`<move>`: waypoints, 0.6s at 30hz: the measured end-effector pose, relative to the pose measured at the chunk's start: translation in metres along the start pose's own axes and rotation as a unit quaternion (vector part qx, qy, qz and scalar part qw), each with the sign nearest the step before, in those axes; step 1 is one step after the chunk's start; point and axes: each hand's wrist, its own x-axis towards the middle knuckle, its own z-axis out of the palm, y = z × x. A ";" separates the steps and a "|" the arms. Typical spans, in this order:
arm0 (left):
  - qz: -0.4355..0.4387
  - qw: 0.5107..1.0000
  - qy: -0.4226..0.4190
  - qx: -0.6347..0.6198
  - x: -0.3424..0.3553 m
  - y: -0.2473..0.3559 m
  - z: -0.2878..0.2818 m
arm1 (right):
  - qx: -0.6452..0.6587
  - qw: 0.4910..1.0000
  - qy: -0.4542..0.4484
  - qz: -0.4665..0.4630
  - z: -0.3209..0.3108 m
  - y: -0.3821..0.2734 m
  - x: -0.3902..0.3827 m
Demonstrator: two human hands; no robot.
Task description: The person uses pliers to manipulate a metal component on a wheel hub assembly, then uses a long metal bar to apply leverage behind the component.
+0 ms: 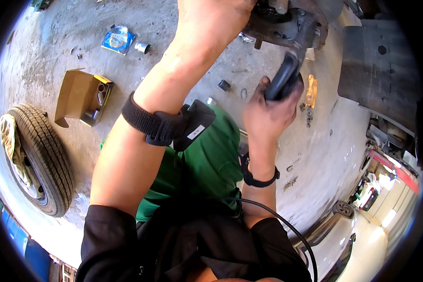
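1. Black shirt (197, 244) and green trousers (216, 145) are closest, on the person's own side of the metal part (286, 33); a black wrist unit (192, 128) is strapped below the left hand (218, 16).
2. That left hand reaches up beside the metal part, on its left; the fingers run out of sight, so I can't tell how open it is or what it holds.
3. The right hand (273, 108) is closed round a black handle (282, 79) — just short of the metal part, its far end pointing at it. I can't tell whether they touch.
4. An orange wrapper (311, 91) lies near the metal part, slightly right; a dark cylinder (224, 85) lies to its left.
5. Well left of it are a blue packet (118, 41), a silver sleeve (142, 48) and an open carton (74, 98) with metal tubes (101, 95).
6. Farthest left of the metal part — a tyre (49, 160) with a cloth (10, 141) over it.
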 end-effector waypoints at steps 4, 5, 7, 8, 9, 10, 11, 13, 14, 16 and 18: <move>-0.015 0.999 -0.019 0.037 0.004 0.001 -0.008 | -0.124 0.983 -0.135 0.012 0.001 -0.005 -0.002; 0.011 0.999 0.006 0.037 0.008 -0.010 -0.003 | -0.100 0.993 -0.053 -0.021 0.004 0.004 -0.007; 0.012 0.999 0.010 0.049 0.008 -0.010 0.000 | -0.044 0.999 0.030 -0.008 -0.005 -0.004 -0.006; 0.009 0.999 0.009 0.051 0.005 -0.010 -0.006 | -0.043 0.999 0.028 -0.006 -0.002 0.000 -0.005; -0.013 0.999 -0.021 0.023 0.000 0.002 -0.012 | -0.090 0.996 -0.027 -0.013 -0.001 0.001 0.001; -0.009 0.999 -0.006 0.050 0.004 -0.004 -0.010 | -0.135 0.987 -0.083 -0.020 -0.001 0.002 0.004; -0.007 0.997 0.006 0.075 0.007 -0.009 -0.007 | -0.135 0.987 -0.057 -0.064 0.001 0.007 -0.002; 0.005 0.997 0.020 0.080 0.009 -0.012 -0.001 | -0.098 0.994 -0.029 -0.031 -0.001 0.005 -0.006; 0.016 0.996 0.033 0.085 0.011 -0.013 -0.001 | -0.060 0.998 -0.003 0.004 -0.002 0.004 -0.006; -0.026 0.995 -0.090 -0.037 0.002 0.004 -0.010 | -0.096 0.995 -0.005 -0.013 -0.003 0.005 -0.001; -0.006 1.000 -0.007 0.026 -0.002 0.000 -0.004 | -0.089 0.992 -0.084 0.018 -0.005 -0.004 0.007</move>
